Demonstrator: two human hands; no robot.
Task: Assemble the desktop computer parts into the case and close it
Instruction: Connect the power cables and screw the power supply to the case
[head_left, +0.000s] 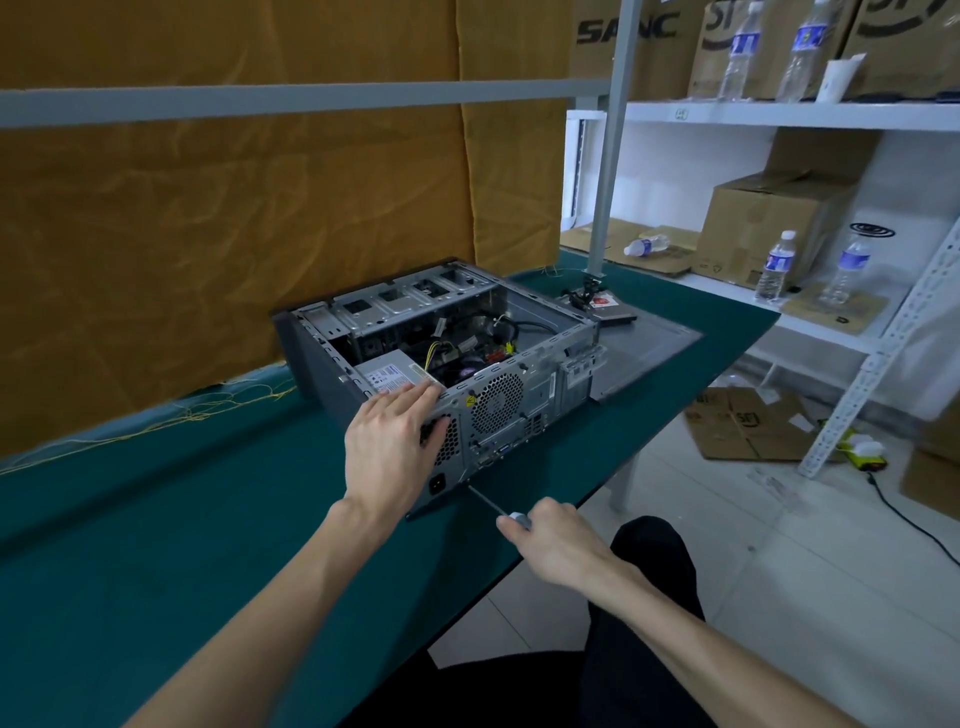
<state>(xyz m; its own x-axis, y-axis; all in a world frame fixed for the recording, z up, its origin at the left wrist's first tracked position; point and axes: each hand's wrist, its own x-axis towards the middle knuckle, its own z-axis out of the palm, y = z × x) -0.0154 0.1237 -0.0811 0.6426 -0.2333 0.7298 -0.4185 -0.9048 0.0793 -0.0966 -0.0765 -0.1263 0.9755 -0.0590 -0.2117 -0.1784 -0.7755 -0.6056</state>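
An open grey computer case (524, 322) lies on its side on the green table (156, 519), its rear panel facing me. Inside, the power supply (387, 374) sits at the near corner, with cables and the motherboard behind it. My left hand (395, 447) rests flat on the case's near rear corner, fingers over the power supply edge, gripping nothing. My right hand (556, 540) is closed around a screwdriver (491, 501), whose tip touches the lower rear edge of the case. The case's side panel (649, 348) lies flat to the right, with a hard drive (613, 309) behind it.
A yellow cloth hangs behind the table. A grey post (610, 171) stands at the table's far right corner. White shelves (779, 111) to the right hold cardboard boxes and water bottles. Flattened cardboard (743, 426) and a cable lie on the floor.
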